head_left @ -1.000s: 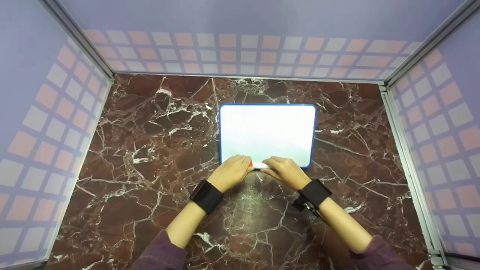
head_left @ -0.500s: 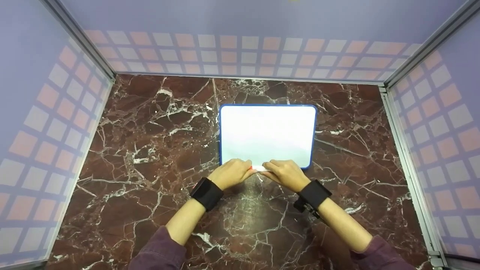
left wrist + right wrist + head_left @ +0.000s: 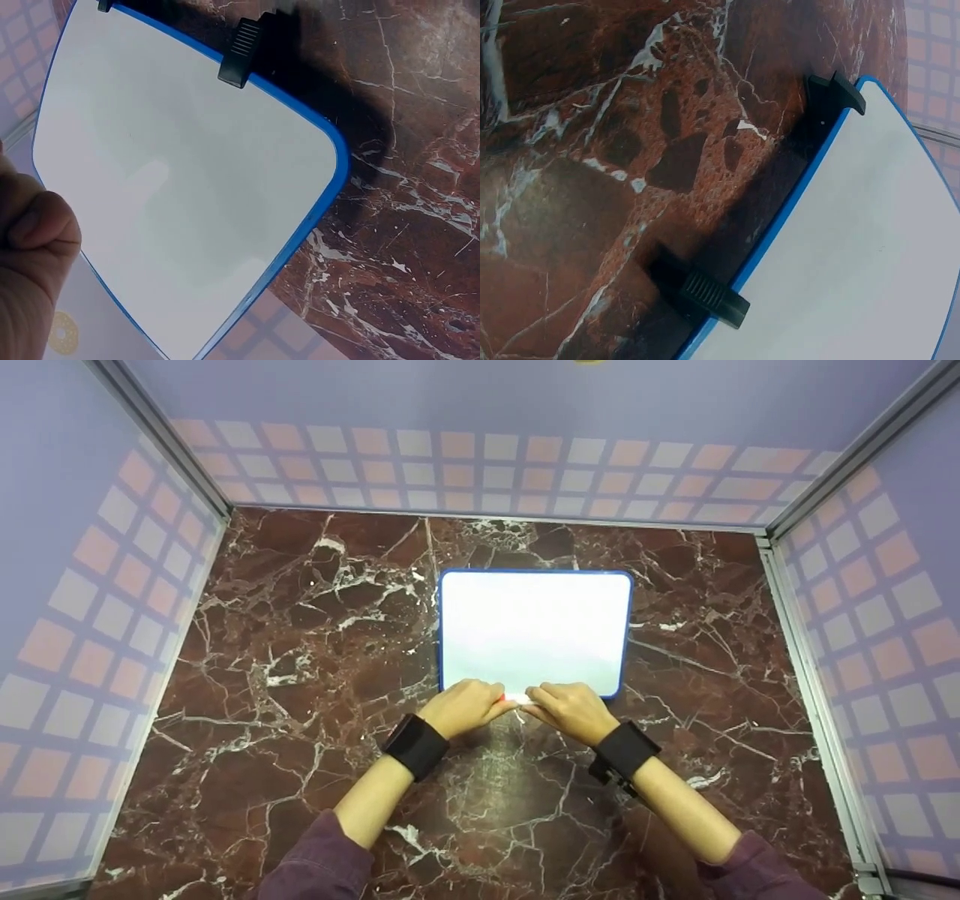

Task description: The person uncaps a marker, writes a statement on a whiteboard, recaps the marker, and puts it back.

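A whiteboard (image 3: pixel 536 622) with a blue frame stands or lies at the middle of the marble surface. Over its near edge both hands meet at a marker (image 3: pixel 518 699) with a white barrel and a red end. My left hand (image 3: pixel 466 707) pinches the red end, thumb pointing inward. The right hand (image 3: pixel 574 709) pinches the white barrel from the other side, and the fingers cover much of it. In the left wrist view the left hand (image 3: pixel 37 247) shows curled fingers at the left edge; the marker is hidden there. No part of the right hand appears in the right wrist view.
Black clips (image 3: pixel 244 52) grip the whiteboard's blue rim; another clip (image 3: pixel 714 298) shows in the right wrist view. Dark red marble (image 3: pixel 315 780) surrounds the board. Panels with a pink and white square pattern (image 3: pixel 499 472) enclose the back and both sides.
Both hands have drawn slightly down toward the body with the marker, so it sits at the board's near edge. Less of its barrel shows. The whiteboard has stayed in place.
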A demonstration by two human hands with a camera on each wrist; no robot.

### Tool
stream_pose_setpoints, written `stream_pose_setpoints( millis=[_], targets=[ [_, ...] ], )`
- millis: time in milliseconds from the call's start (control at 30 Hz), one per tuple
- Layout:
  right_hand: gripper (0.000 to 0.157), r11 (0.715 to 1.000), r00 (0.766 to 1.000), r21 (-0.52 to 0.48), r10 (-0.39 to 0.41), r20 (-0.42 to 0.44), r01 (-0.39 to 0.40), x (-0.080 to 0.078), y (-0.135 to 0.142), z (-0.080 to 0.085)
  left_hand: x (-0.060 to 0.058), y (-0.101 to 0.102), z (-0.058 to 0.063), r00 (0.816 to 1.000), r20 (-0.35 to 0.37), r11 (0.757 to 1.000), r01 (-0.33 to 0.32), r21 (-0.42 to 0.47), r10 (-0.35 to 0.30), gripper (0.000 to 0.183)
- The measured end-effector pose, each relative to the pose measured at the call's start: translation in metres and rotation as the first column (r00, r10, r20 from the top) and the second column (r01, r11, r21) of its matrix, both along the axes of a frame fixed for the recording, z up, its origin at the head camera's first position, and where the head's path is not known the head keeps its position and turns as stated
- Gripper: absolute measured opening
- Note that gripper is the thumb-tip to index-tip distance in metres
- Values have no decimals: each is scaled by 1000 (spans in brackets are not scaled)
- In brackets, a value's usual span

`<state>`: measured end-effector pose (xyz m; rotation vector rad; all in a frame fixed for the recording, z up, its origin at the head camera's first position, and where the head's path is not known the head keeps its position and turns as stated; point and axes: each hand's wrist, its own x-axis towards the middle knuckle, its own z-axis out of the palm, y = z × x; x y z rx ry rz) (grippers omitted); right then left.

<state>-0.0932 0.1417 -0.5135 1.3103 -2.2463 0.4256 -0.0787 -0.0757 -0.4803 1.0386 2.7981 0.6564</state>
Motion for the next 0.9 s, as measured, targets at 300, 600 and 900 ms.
stream_pose_setpoints(
  millis=[300,600,900],
  targets=[
    [24,999,999,-16,37,-22,-37,0,-1,4,3,-6,6,999,28,999,-33,-24,34,42],
    [21,998,992,-57,-21,126,28,1,3,4,-1,-16,-1,994,-86,997,-68,28,70,37],
    [44,987,958,-116,-79,277,115,0,16,7,-8,-43,-10,980,-77,980,-176,96,183,12]
  ],
)
